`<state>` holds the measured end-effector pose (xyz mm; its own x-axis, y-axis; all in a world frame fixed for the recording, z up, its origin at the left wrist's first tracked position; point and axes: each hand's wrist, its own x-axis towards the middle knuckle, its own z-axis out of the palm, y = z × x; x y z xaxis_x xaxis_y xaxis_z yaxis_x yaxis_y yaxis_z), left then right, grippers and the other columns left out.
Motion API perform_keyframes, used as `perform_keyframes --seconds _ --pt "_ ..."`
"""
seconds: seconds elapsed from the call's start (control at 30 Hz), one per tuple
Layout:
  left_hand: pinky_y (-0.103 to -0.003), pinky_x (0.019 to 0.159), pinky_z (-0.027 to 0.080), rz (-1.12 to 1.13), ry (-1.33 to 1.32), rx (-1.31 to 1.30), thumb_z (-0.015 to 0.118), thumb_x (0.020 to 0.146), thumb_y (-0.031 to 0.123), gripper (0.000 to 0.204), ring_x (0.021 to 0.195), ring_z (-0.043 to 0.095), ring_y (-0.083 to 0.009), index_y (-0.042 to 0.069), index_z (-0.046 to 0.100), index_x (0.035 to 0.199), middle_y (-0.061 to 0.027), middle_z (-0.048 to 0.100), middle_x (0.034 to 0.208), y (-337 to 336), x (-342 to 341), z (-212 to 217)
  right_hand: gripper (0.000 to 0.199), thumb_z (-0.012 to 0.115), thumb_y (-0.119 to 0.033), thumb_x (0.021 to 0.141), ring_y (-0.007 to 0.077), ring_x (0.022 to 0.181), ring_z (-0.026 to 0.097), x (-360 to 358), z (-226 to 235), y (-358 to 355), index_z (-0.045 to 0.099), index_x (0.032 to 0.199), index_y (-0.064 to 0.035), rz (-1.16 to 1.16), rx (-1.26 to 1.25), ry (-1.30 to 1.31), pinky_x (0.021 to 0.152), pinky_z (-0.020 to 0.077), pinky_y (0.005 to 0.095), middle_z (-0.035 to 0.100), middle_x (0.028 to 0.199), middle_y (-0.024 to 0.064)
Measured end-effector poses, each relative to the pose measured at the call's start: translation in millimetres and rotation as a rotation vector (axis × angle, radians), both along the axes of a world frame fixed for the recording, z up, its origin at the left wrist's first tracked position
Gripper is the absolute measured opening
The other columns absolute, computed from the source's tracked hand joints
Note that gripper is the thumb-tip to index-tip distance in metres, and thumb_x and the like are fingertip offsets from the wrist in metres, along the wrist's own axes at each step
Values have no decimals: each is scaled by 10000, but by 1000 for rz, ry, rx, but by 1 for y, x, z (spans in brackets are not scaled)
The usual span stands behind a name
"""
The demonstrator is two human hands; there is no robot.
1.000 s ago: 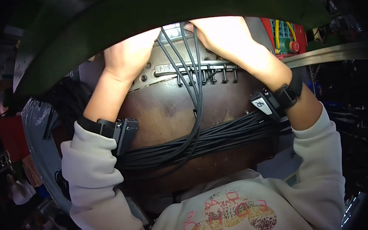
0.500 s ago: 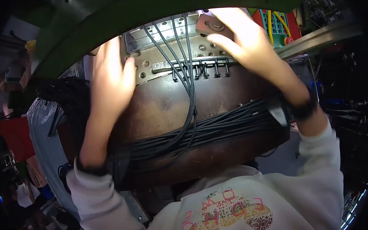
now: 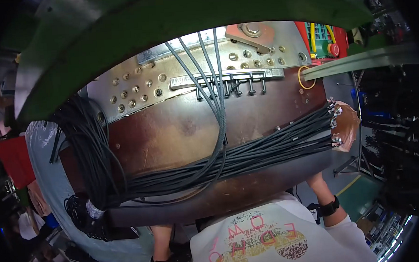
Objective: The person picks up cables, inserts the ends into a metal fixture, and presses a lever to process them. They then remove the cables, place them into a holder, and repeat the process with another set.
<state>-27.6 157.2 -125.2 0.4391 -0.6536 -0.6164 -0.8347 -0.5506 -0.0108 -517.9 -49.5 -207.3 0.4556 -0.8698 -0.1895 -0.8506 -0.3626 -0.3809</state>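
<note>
Both my hands are hidden beneath the near edge of the brown board [image 3: 194, 118]. My left forearm [image 3: 162, 240] reaches under it left of centre, and my right forearm [image 3: 320, 189] reaches under its right part. A thick bundle of black cables [image 3: 249, 153] lies across the board. Its metal-tipped ends rest at the right by a pinkish-brown wrap [image 3: 347, 125]. Several single cables [image 3: 213, 98] run from the far side over a metal bar with black pegs [image 3: 251, 84] and down to the bundle. What my hands touch cannot be seen.
A green machine frame [image 3: 188, 12] arches over the far side. Beyond the board sits a metal plate with holes [image 3: 134, 85], with a clamp block [image 3: 249, 35] bolted on. A red stop button [image 3: 333, 50] is at far right. More black cables [image 3: 83, 138] hang at left.
Both hands have drawn back from the metal plate at the far side and gone down below the board's near edge. The cables on the board stay roughly in place.
</note>
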Motion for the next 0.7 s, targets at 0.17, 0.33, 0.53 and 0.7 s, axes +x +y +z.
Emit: perform_keyframes --seconds 0.17,0.33,0.53,0.7 --pt "-456 914 455 -113 33 11 456 953 290 318 1032 601 -302 76 654 1079 -135 651 1095 3 3 -11 412 677 -133 807 371 1168 542 18 14 -15 598 1198 -28 42 -143 50 993 428 457 596 1230 178" --pt "-471 924 445 -334 -169 -156 476 931 305 332 1044 603 -321 77 663 1084 -125 659 1113 25 17 -43 311 671 -102 793 385 1110 558 37 26 -19 631 1091 -23 -55 -174 -121 949 438 471 624 1121 180" --pt "-474 957 433 -278 -166 30 494 925 272 347 1099 591 -332 60 652 1150 -147 636 1197 5 14 -28 305 657 -83 814 369 1085 585 66 46 -30 622 1107 -3 -107 -82 -2 917 473 449 638 1112 190" --pt "-475 866 466 -551 -97 -232 560 864 235 255 951 630 -367 58 696 987 -185 677 1016 -43 -14 36 303 645 -295 837 313 877 678 82 130 -48 687 1072 -109 5 136 384 770 538 393 707 966 112"
